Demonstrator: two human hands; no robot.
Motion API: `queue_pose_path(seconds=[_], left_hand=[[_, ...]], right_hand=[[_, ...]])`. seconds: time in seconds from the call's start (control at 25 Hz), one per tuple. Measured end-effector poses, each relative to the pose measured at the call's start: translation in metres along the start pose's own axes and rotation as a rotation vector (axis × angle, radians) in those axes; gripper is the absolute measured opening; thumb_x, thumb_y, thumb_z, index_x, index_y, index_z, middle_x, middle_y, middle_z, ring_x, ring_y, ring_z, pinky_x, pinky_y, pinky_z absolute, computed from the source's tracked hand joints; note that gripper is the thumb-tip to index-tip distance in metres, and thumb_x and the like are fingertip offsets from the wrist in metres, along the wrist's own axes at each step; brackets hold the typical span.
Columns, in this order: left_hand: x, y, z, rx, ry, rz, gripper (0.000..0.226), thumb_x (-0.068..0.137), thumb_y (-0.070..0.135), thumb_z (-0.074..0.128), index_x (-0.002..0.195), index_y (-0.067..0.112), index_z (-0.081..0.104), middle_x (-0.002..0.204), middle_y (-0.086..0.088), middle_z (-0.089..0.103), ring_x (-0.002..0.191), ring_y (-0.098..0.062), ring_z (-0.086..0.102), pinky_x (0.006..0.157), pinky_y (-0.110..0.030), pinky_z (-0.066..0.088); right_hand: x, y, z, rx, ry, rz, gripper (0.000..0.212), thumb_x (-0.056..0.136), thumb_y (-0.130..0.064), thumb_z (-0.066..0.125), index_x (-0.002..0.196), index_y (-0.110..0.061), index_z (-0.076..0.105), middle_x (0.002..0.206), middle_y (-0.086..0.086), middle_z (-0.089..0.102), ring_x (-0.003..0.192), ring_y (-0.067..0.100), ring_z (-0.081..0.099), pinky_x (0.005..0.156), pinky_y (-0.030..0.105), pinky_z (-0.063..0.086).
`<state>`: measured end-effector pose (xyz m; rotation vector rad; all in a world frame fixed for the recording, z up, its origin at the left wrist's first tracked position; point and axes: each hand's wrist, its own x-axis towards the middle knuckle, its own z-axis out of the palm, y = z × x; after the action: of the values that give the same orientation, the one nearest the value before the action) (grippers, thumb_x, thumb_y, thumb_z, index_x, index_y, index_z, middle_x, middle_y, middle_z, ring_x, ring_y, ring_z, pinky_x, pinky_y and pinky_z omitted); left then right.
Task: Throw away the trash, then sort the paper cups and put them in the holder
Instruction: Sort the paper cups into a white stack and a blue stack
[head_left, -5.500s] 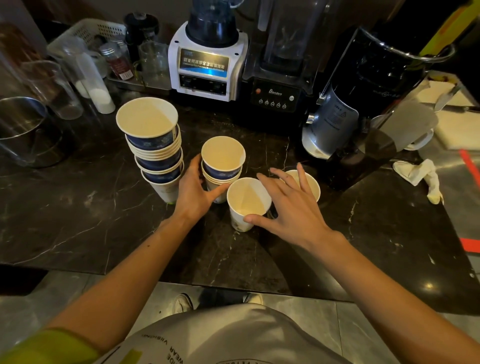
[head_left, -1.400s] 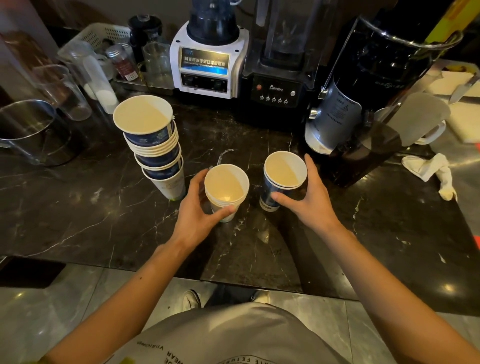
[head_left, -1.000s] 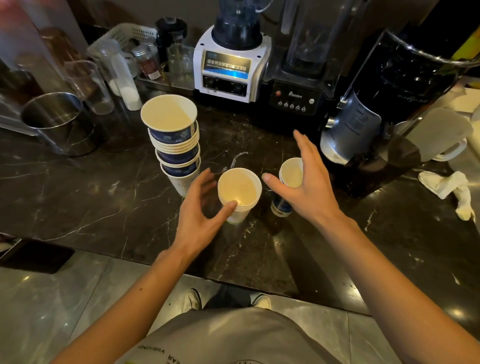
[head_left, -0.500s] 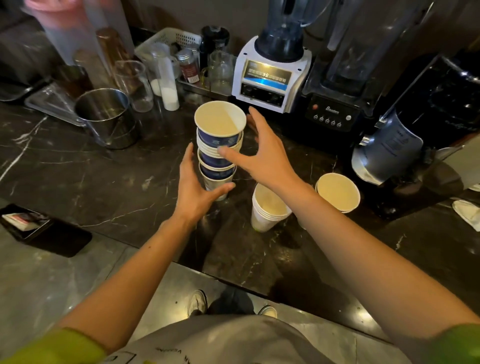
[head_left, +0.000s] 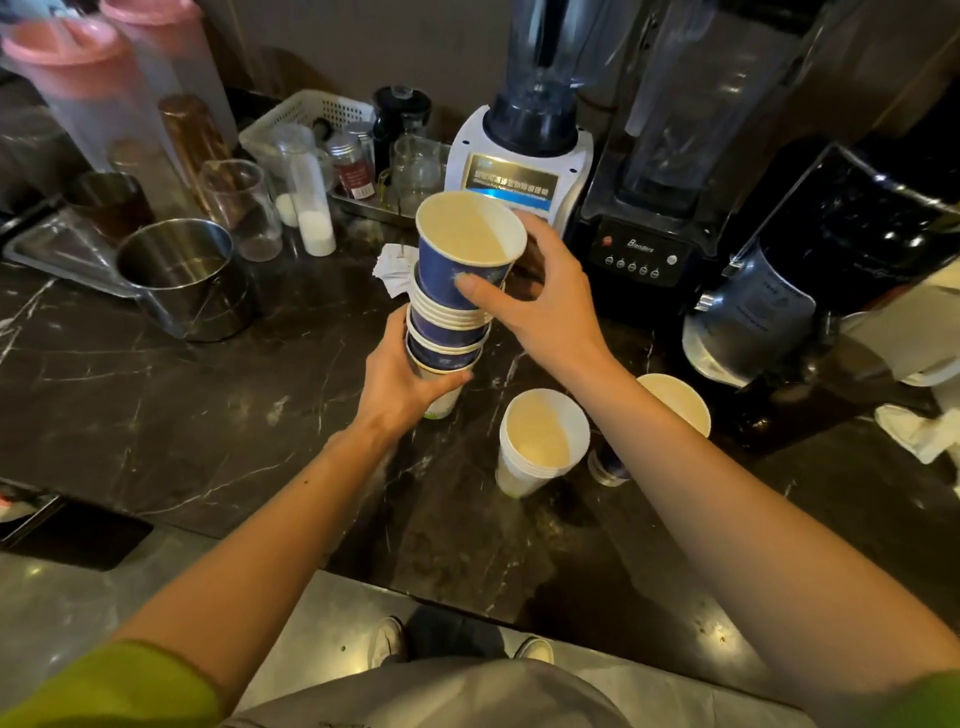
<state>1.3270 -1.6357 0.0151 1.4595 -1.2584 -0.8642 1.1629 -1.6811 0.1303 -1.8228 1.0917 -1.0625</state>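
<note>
Two hands are now working the tall stack of cups (head_left: 448, 306), lifted since a moment ago: we are gripping its base with our left hand (head_left: 397, 382) and pinching the top blue cup (head_left: 467, 247) with our right hand (head_left: 540, 306). Right of that stack, the white cups (head_left: 537, 441) are waiting; leftward, the counter (head_left: 156, 395) is giving us room.

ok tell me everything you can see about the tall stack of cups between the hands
The tall stack of cups is nested paper cups, mostly blue with pale rims, the lowest white. It stands upright on the dark counter, slightly uneven. The left hand grips its base; the right hand holds the blue top cup, which looks empty and cream inside.
</note>
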Motion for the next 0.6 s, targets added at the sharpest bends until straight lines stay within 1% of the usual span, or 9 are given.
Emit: queue_pose_path(seconds=[0.08,0.16,0.2,0.24,0.32,0.4,0.48,0.56,0.6], left_hand=[[0.014,0.01,0.006,0.043,-0.05,0.052,0.087,0.063,0.042,0.086,0.133,0.04,0.035,0.125,0.023,0.053,0.108,0.014,0.054,0.088,-0.006,0.043],[0.024,0.015,0.014,0.073,-0.076,0.064,0.087,0.065,0.036,0.088,0.136,0.034,0.036,0.125,0.019,0.053,0.107,0.006,0.055,0.08,-0.001,0.041],[0.03,0.019,0.02,0.079,-0.093,0.071,0.088,0.066,0.033,0.088,0.137,0.031,0.036,0.125,0.019,0.052,0.107,0.003,0.055,0.077,0.001,0.041],[0.036,0.024,0.029,0.08,-0.122,0.082,0.089,0.067,0.032,0.088,0.139,0.029,0.036,0.125,0.018,0.052,0.108,0.001,0.055,0.075,0.0,0.04],[0.045,0.03,0.047,0.086,-0.171,0.096,0.091,0.067,0.033,0.088,0.14,0.026,0.035,0.126,0.017,0.051,0.111,-0.003,0.055,0.078,-0.003,0.04],[0.051,0.035,0.058,0.094,-0.19,0.107,0.092,0.067,0.032,0.088,0.141,0.025,0.034,0.127,0.015,0.05,0.114,-0.006,0.053,0.082,-0.009,0.04],[0.056,0.038,0.073,0.099,-0.222,0.109,0.093,0.067,0.031,0.088,0.141,0.026,0.032,0.127,0.016,0.049,0.115,-0.006,0.052,0.085,-0.014,0.041],[0.058,0.038,0.084,0.104,-0.232,0.104,0.094,0.067,0.031,0.088,0.142,0.026,0.031,0.127,0.017,0.048,0.115,-0.005,0.051,0.086,-0.015,0.041],[0.059,0.038,0.089,0.103,-0.241,0.107,0.094,0.067,0.031,0.088,0.142,0.026,0.031,0.126,0.017,0.048,0.115,-0.005,0.05,0.085,-0.013,0.041]], right_hand=[[0.003,-0.006,-0.022,0.022,0.113,-0.048,0.071,0.078,-0.036,0.081,0.137,-0.015,0.048,0.133,-0.003,0.058,0.123,0.01,0.054,0.101,0.039,0.05],[0.005,-0.014,-0.043,0.053,0.228,-0.066,0.064,0.08,-0.032,0.08,0.134,-0.017,0.049,0.128,-0.01,0.057,0.12,0.0,0.054,0.097,0.025,0.049],[0.004,-0.017,-0.056,0.065,0.286,-0.075,0.061,0.081,-0.03,0.08,0.132,-0.019,0.048,0.125,-0.014,0.056,0.116,-0.007,0.053,0.093,0.016,0.048],[0.003,-0.019,-0.069,0.073,0.35,-0.08,0.058,0.082,-0.027,0.079,0.13,-0.02,0.048,0.122,-0.018,0.056,0.113,-0.011,0.054,0.089,0.012,0.047],[-0.006,-0.018,-0.094,0.095,0.455,-0.088,0.057,0.083,-0.025,0.078,0.13,-0.017,0.048,0.121,-0.016,0.057,0.113,-0.007,0.056,0.088,0.014,0.047],[-0.016,-0.015,-0.108,0.125,0.527,-0.064,0.065,0.082,-0.031,0.077,0.137,-0.016,0.046,0.127,-0.012,0.056,0.118,-0.002,0.055,0.096,0.023,0.049],[-0.03,-0.01,-0.126,0.134,0.603,-0.019,0.071,0.081,-0.037,0.077,0.141,-0.02,0.042,0.132,-0.012,0.053,0.121,-0.001,0.053,0.103,0.03,0.047],[-0.045,-0.002,-0.139,0.125,0.646,-0.011,0.068,0.082,-0.037,0.076,0.14,-0.024,0.041,0.131,-0.015,0.052,0.12,-0.005,0.053,0.103,0.03,0.047],[-0.053,0.003,-0.146,0.111,0.654,-0.011,0.065,0.084,-0.035,0.075,0.138,-0.024,0.042,0.13,-0.015,0.053,0.118,-0.007,0.053,0.1,0.025,0.048]])
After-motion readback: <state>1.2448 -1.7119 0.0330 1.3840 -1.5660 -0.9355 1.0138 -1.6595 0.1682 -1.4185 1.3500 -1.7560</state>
